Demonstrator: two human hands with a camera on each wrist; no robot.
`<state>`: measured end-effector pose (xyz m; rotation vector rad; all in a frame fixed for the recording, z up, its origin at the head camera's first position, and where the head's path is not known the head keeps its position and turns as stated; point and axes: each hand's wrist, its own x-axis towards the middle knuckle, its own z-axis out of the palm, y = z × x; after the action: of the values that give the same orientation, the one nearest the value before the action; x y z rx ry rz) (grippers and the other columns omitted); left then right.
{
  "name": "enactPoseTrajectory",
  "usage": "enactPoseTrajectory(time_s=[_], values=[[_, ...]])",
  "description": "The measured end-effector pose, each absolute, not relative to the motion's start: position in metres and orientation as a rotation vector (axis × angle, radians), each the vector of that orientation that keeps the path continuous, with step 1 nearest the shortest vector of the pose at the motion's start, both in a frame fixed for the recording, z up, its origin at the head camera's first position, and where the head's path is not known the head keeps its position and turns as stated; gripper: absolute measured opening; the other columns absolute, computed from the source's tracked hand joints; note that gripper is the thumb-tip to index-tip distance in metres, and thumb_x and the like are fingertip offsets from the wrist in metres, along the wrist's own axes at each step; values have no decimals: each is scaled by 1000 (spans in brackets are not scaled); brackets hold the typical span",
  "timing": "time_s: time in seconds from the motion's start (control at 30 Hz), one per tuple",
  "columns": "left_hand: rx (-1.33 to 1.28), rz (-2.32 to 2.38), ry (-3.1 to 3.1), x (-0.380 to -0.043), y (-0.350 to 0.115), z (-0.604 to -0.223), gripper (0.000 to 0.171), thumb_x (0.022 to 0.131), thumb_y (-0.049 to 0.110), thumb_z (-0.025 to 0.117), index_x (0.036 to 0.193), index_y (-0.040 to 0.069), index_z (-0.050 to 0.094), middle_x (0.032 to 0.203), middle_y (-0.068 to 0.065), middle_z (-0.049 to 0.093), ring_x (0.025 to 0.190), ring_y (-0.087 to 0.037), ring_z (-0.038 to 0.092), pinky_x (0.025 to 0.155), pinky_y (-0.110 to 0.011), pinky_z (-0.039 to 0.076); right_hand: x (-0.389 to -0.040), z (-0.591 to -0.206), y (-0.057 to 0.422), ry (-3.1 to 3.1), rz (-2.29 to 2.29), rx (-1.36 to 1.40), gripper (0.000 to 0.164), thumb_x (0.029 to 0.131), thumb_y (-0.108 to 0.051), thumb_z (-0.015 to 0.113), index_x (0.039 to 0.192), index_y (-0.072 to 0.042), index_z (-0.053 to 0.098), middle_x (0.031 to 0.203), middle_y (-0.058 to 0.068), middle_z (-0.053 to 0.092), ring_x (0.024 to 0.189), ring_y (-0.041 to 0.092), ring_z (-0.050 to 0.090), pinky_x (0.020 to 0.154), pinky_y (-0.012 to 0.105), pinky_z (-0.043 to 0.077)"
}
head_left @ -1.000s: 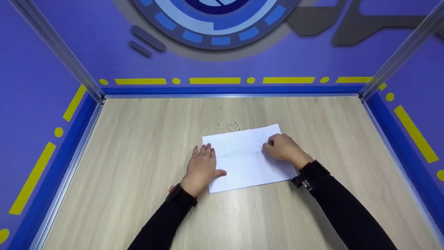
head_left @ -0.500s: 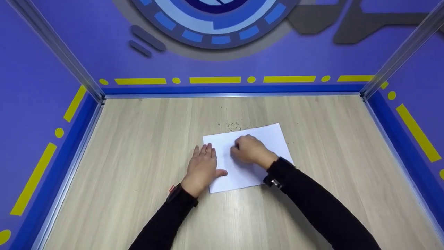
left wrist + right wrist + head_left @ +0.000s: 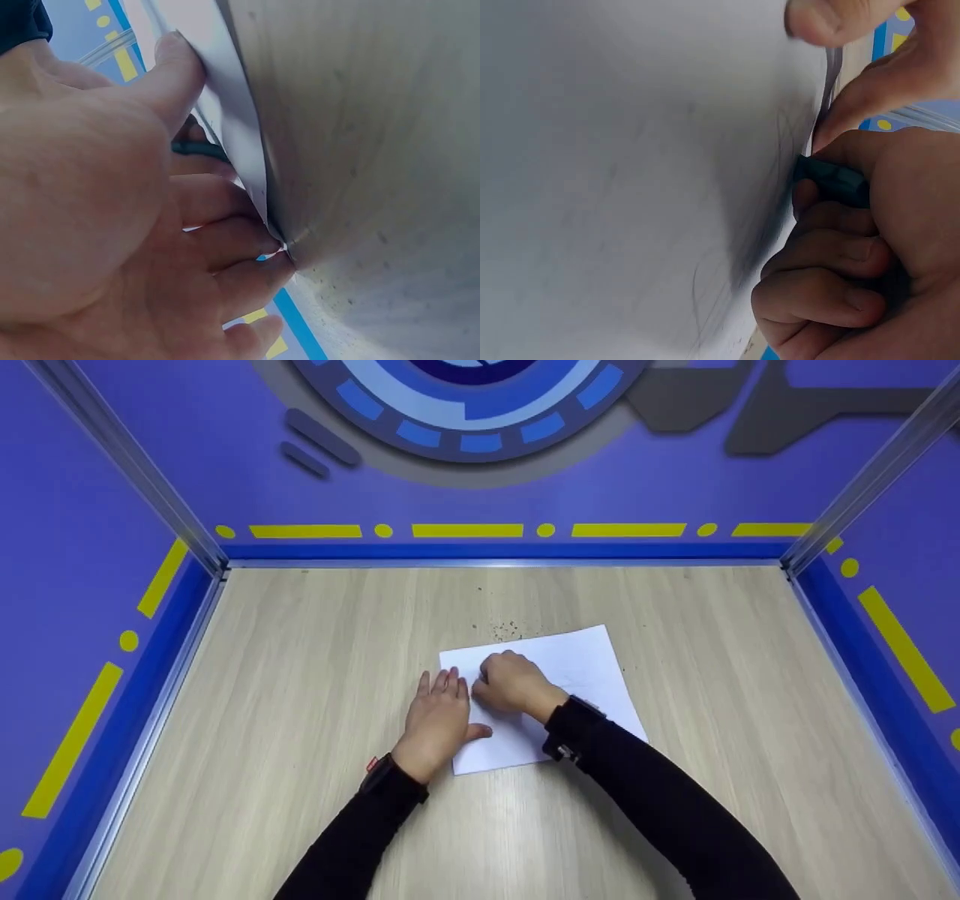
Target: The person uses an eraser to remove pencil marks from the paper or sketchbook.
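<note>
A white sheet of paper (image 3: 585, 682) with faint grey pencil lines lies slightly turned on the wooden table. My left hand (image 3: 436, 724) rests on its left edge, fingers straight and thumb spread onto the sheet. Just to the right, my right hand (image 3: 514, 682) is curled above the paper, close to the left fingertips. Between its thumb and fingers it grips a small dark teal eraser (image 3: 832, 180), whose end meets the paper in the right wrist view. From above, the hand hides the eraser. Looping pencil strokes and smudges show on the paper (image 3: 630, 187).
Dark crumbs (image 3: 506, 628) are scattered on the table (image 3: 315, 675) just beyond the sheet's far edge. Blue-purple panels (image 3: 525, 487) with yellow stripes and metal rails (image 3: 495, 563) enclose the back and both sides.
My right hand has swept left across the paper with the eraser, from near the right edge to beside the left hand. The left hand and the sheet have stayed in place.
</note>
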<state>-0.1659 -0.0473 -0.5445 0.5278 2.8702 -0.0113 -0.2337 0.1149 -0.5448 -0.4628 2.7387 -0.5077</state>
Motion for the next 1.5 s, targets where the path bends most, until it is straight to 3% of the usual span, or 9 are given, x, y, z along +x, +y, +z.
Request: enactPoseTrajectory(time_s=[0.17, 0.37, 0.67, 0.97, 1.23, 1.5], values=[[521, -25, 2860, -167, -47, -546, 106, 97, 77, 64, 165, -3, 46, 176, -22, 42, 166, -36, 40, 140, -57, 25, -231, -543, 148, 2727, -562, -335, 32, 101, -29, 68, 74, -12, 64, 85, 10, 70, 84, 29, 65, 82, 49, 58], [514, -14, 2842, -166, -48, -546, 108, 97, 77, 63, 167, -3, 43, 177, -23, 38, 168, -37, 36, 141, -57, 23, -226, -546, 222, 2744, -680, -205, 24, 99, -28, 66, 90, -7, 74, 98, 14, 74, 91, 30, 66, 88, 48, 57], [513, 19, 2845, -164, -50, -546, 106, 98, 74, 64, 166, -5, 43, 177, -24, 39, 168, -38, 37, 141, -57, 24, -217, -544, 290, 2792, -624, -79, 30, 99, -26, 63, 97, 0, 77, 97, 16, 68, 89, 30, 61, 78, 39, 46], [507, 18, 2827, -165, -49, -544, 106, 98, 73, 66, 166, -5, 43, 177, -25, 38, 168, -38, 35, 141, -57, 24, -217, -536, 284, 2773, -599, -52, 30, 100, -27, 61, 87, -3, 71, 83, 9, 60, 78, 26, 56, 68, 34, 41], [502, 8, 2824, -166, -48, -542, 106, 98, 73, 67, 166, -6, 44, 177, -25, 38, 168, -38, 36, 141, -56, 25, -217, -532, 245, 2687, -720, -110, 41, 105, -38, 65, 72, -16, 55, 73, 0, 50, 73, 21, 53, 68, 33, 42], [527, 20, 2853, -166, -48, -545, 106, 97, 74, 68, 164, -5, 47, 175, -26, 42, 166, -39, 40, 140, -57, 27, -226, -523, 164, 2704, -612, -258, 38, 105, -33, 65, 71, -17, 57, 75, 5, 64, 73, 24, 61, 72, 40, 54]])
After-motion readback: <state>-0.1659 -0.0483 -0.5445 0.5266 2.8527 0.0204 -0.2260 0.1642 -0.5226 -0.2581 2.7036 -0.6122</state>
